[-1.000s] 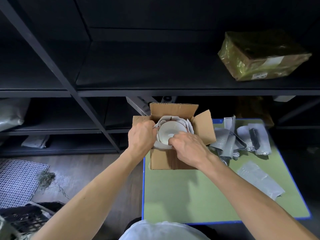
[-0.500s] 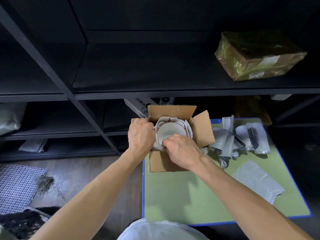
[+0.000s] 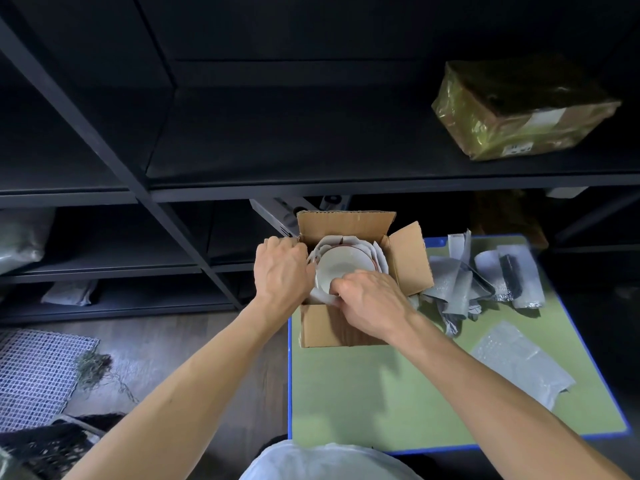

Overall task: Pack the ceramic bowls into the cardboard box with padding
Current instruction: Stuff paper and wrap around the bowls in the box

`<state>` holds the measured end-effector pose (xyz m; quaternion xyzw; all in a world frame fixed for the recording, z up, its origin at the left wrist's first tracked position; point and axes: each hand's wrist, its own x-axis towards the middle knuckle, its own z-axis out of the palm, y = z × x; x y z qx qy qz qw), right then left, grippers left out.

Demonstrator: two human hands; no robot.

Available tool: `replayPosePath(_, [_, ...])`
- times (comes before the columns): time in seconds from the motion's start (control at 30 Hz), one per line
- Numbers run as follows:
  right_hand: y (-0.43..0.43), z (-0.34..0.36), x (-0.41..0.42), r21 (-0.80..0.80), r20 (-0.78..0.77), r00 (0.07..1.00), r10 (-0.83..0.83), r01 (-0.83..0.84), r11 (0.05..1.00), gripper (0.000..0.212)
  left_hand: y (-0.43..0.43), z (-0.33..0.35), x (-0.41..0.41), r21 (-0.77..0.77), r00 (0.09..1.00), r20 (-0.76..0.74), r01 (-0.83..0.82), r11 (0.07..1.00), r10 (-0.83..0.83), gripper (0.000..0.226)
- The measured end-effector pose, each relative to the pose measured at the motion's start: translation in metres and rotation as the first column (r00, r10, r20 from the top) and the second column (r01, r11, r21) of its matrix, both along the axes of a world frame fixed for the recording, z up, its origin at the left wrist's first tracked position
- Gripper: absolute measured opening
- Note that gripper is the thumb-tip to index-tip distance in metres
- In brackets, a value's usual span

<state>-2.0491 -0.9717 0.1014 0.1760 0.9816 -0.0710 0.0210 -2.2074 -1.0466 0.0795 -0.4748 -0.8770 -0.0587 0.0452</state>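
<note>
While the left hand (image 3: 280,268) clasps the brown cardboard box (image 3: 322,329), the right hand (image 3: 372,301), grip closed, seats the white ceramic bowl (image 3: 346,268). Next, probably, the grey padding sheet (image 3: 519,362) goes on top.

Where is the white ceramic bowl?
In the head view, the white ceramic bowl sits inside the brown cardboard box at the far left corner of the green table, ringed by white padding sheets, between the left hand and right hand.

Black metal shelving (image 3: 311,183) filled the dim space ahead, and one upper shelf carried a parcel (image 3: 519,109) wrapped in yellowish film. Below lay a dark wooden floor (image 3: 194,344), with a white wire-mesh panel (image 3: 38,368) at the left. A green desk (image 3: 363,393) edged in blue stood at the right.
</note>
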Motion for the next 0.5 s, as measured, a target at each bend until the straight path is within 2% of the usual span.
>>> replayPosePath(0.33, [-0.003, 0.003, 0.001, -0.021, 0.013, 0.999, -0.048, 0.048, 0.999, 0.019, 0.0, -0.001, 0.004, -0.032, 0.999, -0.031, 0.018, 0.999, -0.019, 0.031])
replayPosePath(0.5, [-0.001, 0.002, 0.001, -0.044, -0.037, 0.996, -0.082, 0.08, 0.996, 0.025, -0.003, 0.006, 0.001, -0.009, 1.0, 0.019, 0.019, 1.0, -0.019, 0.028])
